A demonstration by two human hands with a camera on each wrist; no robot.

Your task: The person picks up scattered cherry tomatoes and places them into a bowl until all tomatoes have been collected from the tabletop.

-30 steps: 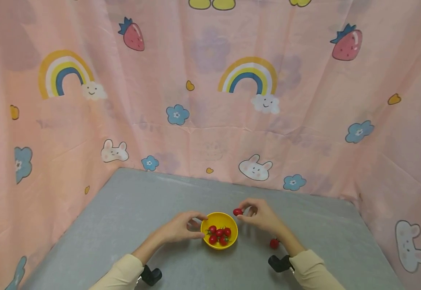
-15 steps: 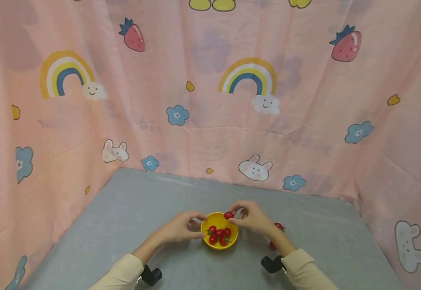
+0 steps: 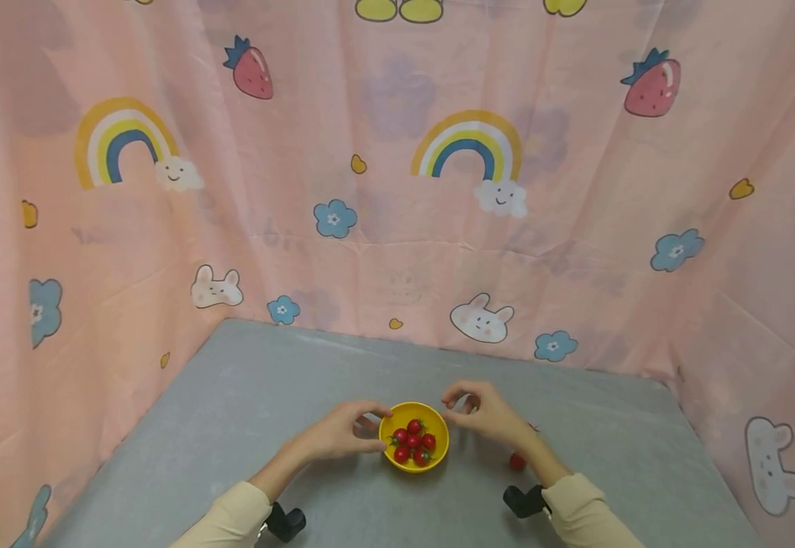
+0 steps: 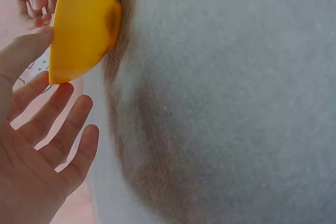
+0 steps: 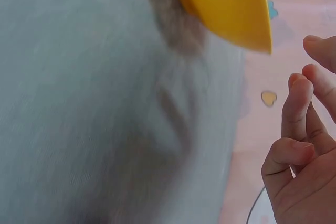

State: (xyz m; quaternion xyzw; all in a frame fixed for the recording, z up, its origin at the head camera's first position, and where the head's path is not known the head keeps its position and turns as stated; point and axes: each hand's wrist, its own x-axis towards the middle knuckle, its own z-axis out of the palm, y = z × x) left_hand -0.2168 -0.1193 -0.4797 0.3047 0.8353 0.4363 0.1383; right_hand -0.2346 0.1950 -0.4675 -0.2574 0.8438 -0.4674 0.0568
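Observation:
Several cherry tomatoes [image 3: 414,441] with green stems lie in a small yellow bowl [image 3: 431,416] in the head view. My left hand [image 3: 338,431] touches the bowl's left side, its thumb and fingertips spread along the rim. The left wrist view shows that hand's fingers [image 4: 51,118] mostly straight beside the bowl's outer wall. My right hand [image 3: 488,413] is just off the bowl's right rim with nothing in it. In the right wrist view, its fingers [image 5: 297,103] are loosely bent and the thumb stands apart from them.
A loose tomato [image 3: 517,461] lies on the grey table [image 3: 301,373] beside my right forearm. Another tomato [image 3: 532,427] is mostly hidden behind that wrist. A pink patterned curtain [image 3: 397,266] stands along the table's back and sides.
My right hand carried a cherry tomato left over the bowl, let it go inside, and drew back to the right. My left hand stayed at the bowl's left rim.

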